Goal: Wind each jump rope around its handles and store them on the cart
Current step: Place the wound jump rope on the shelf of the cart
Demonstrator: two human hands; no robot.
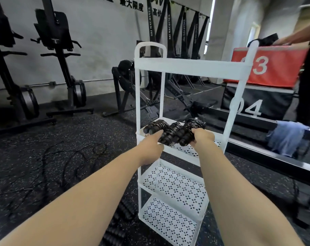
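Note:
A white tiered cart (191,67) with perforated shelves stands before me. On its second shelf lie three wound jump rope bundles: a left one (155,126), a middle one (170,133) and a right one (189,130). My right hand (203,137) grips the handle end of the right bundle. My left hand (150,148) reaches to the shelf's front edge, fingers straight and touching the left bundle. An unwound black rope (65,164) lies tangled on the floor at left. Ribbed black handles (118,224) lie on the floor under my left forearm.
Black gym machines (62,59) line the wall at the back left. Rowing machines (150,103) stand behind the cart. Red and black numbered boxes (267,68) sit on a rack at right, where another person (308,77) stands. A blue cloth (287,139) hangs there.

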